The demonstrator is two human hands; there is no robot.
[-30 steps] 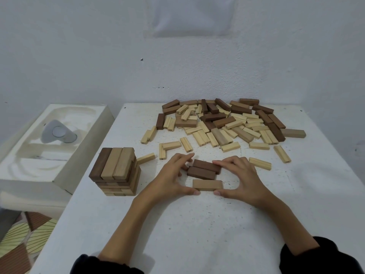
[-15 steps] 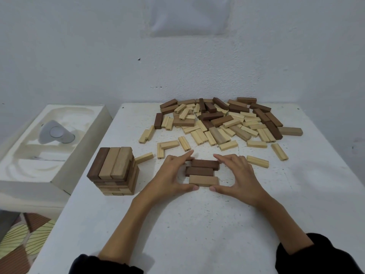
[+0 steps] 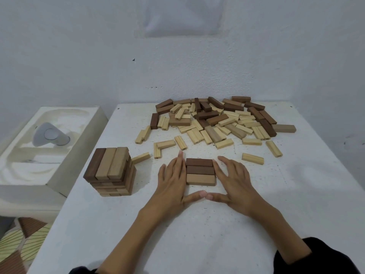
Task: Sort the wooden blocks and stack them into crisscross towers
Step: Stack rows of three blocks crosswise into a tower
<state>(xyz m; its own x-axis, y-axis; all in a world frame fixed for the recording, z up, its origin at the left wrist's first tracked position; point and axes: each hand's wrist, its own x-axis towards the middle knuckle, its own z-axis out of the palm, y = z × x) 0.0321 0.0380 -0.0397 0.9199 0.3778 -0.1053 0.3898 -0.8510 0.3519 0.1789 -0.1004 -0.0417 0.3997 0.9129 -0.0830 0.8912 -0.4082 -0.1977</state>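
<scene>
Three wooden blocks [image 3: 200,172] lie side by side flat on the white table [image 3: 197,234], two dark brown ones behind a tan one. My left hand [image 3: 172,179] presses its straight fingers against the row's left ends. My right hand [image 3: 232,179] presses flat against the right ends. Both thumbs meet just in front of the tan block. A finished crisscross tower [image 3: 111,172] of brown and tan blocks stands to the left. A loose pile of pale, tan and dark blocks [image 3: 215,120] covers the table's far side.
A white moulded tray [image 3: 37,147] with a grey rounded object [image 3: 50,135] sits beside the table on the left. Single pale blocks [image 3: 252,158] lie scattered between the pile and my hands. The wall stands right behind the table.
The three blocks, loosely spread a second ago, are now squeezed into a tight aligned row. Both hands have straightened along the row's ends and my thumbs have come together.
</scene>
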